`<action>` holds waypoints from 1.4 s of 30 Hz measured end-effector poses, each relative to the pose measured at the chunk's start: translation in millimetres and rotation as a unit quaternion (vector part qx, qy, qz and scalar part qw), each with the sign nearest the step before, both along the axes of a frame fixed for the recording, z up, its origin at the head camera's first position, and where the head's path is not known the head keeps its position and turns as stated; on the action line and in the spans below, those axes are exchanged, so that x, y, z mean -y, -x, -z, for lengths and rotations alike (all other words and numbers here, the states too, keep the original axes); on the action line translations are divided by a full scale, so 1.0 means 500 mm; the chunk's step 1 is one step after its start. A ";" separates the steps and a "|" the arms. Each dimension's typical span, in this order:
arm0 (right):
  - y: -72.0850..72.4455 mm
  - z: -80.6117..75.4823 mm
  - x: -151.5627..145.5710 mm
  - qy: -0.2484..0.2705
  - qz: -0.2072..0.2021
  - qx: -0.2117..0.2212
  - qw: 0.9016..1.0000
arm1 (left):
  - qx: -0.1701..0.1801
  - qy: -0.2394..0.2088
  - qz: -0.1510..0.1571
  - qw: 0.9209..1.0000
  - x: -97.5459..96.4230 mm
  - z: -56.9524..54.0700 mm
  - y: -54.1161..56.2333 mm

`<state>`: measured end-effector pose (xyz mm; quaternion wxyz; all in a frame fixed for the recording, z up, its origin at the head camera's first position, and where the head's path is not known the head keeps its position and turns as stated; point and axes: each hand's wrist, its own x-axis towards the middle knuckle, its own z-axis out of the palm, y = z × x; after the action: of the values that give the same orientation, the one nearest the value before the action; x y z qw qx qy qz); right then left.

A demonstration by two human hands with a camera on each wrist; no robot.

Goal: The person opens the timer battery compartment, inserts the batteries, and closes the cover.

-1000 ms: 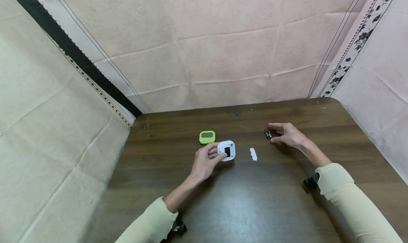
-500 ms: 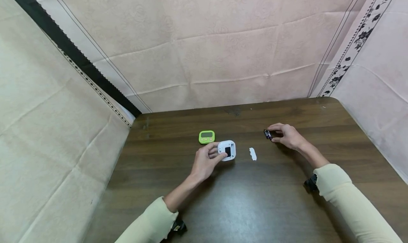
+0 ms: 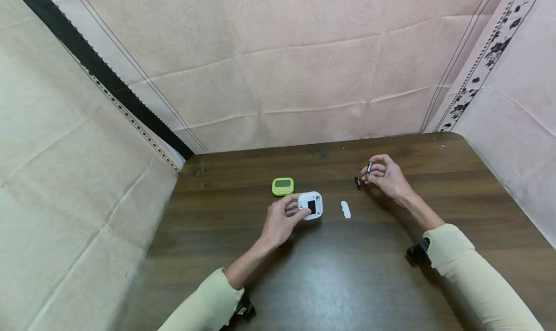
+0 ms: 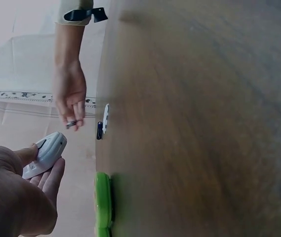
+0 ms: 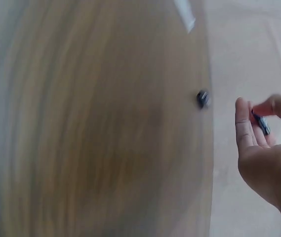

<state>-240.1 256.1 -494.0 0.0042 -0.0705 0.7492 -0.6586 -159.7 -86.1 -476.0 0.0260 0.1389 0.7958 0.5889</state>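
The white device is raised above the wooden table, pinched between thumb and fingers of the left hand; the thumb lies across its face, presumably to steady it while leaving the recessed side exposed. To the device's right, well apart, the right hand pinches one battery at its fingertips, a hold that probably suits so small a cylinder. The second battery lies between device and right hand; the white strip, nearer the device's right; the green timer, just beyond its left side.
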 end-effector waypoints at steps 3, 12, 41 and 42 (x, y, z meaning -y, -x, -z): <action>-0.009 -0.015 0.021 0.112 -0.001 0.039 0.993 | 0.008 -0.008 0.004 1.000 -0.002 0.006 0.001; -0.056 -0.059 0.090 0.207 -0.052 0.142 0.967 | 0.063 -0.040 0.001 0.997 -0.006 0.013 0.005; -0.148 -0.055 0.226 0.061 -0.088 0.159 0.981 | 0.056 -0.031 -0.011 0.998 -0.003 0.025 0.016; -0.148 -0.054 0.227 0.063 -0.086 0.163 0.981 | 0.057 -0.032 -0.009 0.998 -0.004 0.024 0.016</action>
<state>-166.1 142.5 -467.2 0.1783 -0.0265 0.6869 -0.7041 -167.8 -84.3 -488.2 0.0611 0.0987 0.7748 0.6215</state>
